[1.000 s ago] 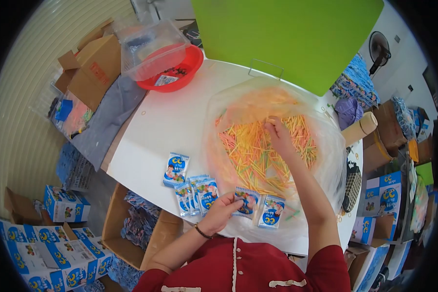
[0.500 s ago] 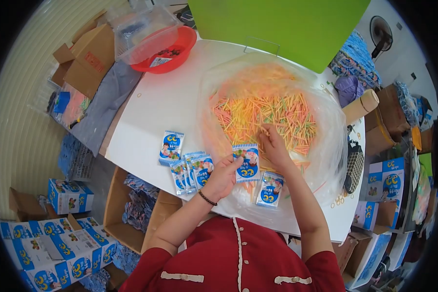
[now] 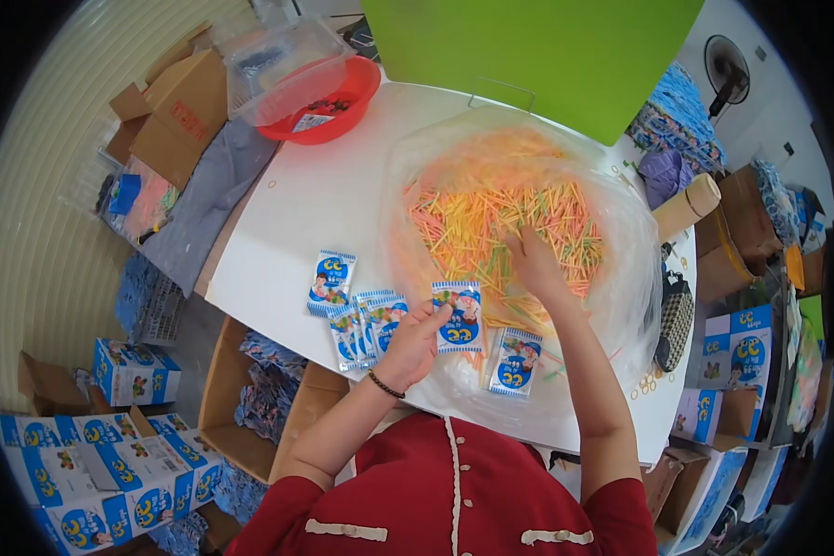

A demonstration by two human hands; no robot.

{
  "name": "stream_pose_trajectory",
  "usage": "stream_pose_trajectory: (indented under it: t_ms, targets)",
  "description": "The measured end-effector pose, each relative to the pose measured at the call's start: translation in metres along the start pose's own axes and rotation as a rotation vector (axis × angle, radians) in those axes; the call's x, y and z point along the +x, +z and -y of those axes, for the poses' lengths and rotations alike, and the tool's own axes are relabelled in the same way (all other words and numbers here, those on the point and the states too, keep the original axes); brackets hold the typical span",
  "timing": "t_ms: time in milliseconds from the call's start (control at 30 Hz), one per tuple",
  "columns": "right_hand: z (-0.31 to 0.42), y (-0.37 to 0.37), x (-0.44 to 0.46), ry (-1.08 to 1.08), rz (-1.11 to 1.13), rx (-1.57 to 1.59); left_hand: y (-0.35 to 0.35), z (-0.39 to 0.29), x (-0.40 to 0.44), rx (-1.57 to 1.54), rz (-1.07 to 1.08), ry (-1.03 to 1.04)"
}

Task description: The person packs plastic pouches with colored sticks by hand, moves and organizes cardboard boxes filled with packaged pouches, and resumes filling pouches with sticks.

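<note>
A blue-and-white packet is pinched in my left hand, upright over the near edge of a clear plastic bag. Inside the bag lies a heap of thin pink, yellow and green sticks. My right hand reaches into the heap with its fingers bent down; what its fingertips hold, if anything, is too small to make out. One more packet lies on the bag's near edge, right of the held one. Several overlapping packets rest on the white table left of my left hand.
A red basin and a clear plastic box stand at the table's back left. A green board rises behind the bag. At the right are a purple bundle and a beige roll. Cartons stand on both sides.
My right hand was deep in the sticks, came back beside the packet, and is now a little farther out over the heap again. My left hand has raised its packet from the table edge.
</note>
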State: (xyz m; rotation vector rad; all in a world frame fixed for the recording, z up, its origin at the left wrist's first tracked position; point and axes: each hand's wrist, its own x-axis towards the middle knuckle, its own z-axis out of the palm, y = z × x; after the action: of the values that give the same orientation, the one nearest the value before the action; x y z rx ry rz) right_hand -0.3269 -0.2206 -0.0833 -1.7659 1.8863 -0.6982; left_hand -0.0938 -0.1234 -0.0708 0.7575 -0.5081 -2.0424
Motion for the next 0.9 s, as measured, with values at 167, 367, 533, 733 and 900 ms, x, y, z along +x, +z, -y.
stream_pose_trajectory:
  t_ms: [167,367,533,733,900]
  targets:
    - [0.029,0.029,0.029,-0.006,-0.036,-0.222,0.007,0.004,-0.001,0.025,0.043,-0.019]
    - [-0.001,0.027,0.037,-0.156,0.075,-0.107,-0.002,-0.003,-0.006,0.073,0.000,0.041]
    - [0.005,0.002,-0.025,-0.187,-0.047,0.667,-0.005,-0.003,0.000,0.064,0.017,0.042]
    - [-0.025,0.024,-0.051,-0.269,-0.116,0.358,-0.002,0.016,0.012,0.091,0.031,0.006]
    - [-0.022,-0.005,-0.023,0.484,0.008,1.360,-0.001,0.018,0.015,-0.013,0.012,-0.078]
